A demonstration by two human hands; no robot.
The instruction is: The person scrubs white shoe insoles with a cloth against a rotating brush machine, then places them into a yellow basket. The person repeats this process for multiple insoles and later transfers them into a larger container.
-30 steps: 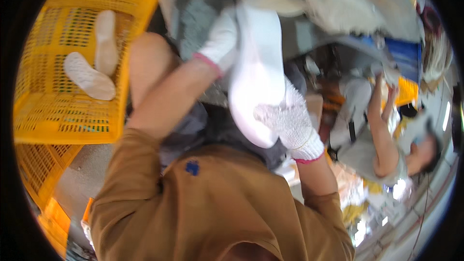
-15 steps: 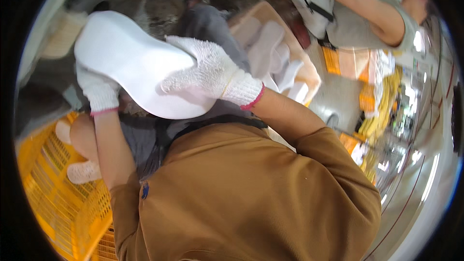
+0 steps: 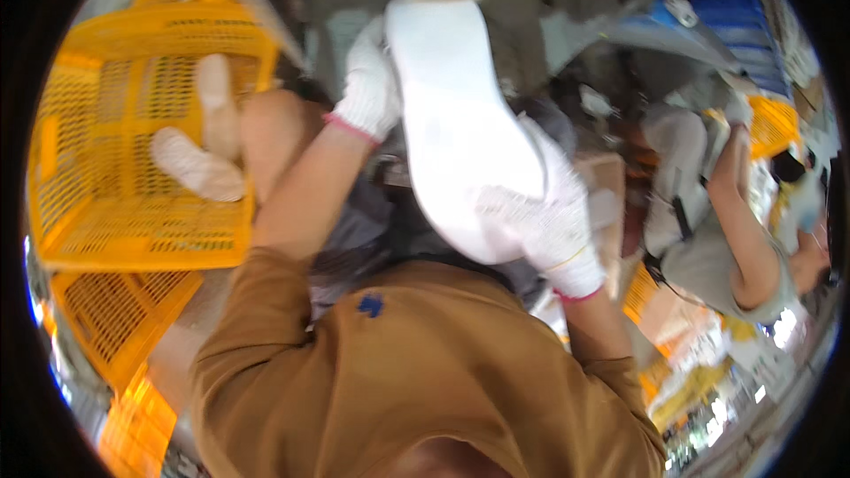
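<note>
White sole-shaped piece (image 3: 447, 124) is held up in front of the torso, long axis running from near to far, broad face upward. Right hand (image 3: 544, 204): fingers clamped on its near end, thumb across the upper face, the rest along the right edge; this grip probably carries much of the load. Left hand (image 3: 367, 80): at the far left edge, fingers mostly hidden behind the piece, so cannot tell whether they are closed; placement would suit steadying the far end. Gripping at opposite ends likely keeps the long shape level. To the left, a yellow crate (image 3: 133, 257) contains two smaller pale soles (image 3: 197, 164), lying at an angle to each other; its walls presumably keep them together.
</note>
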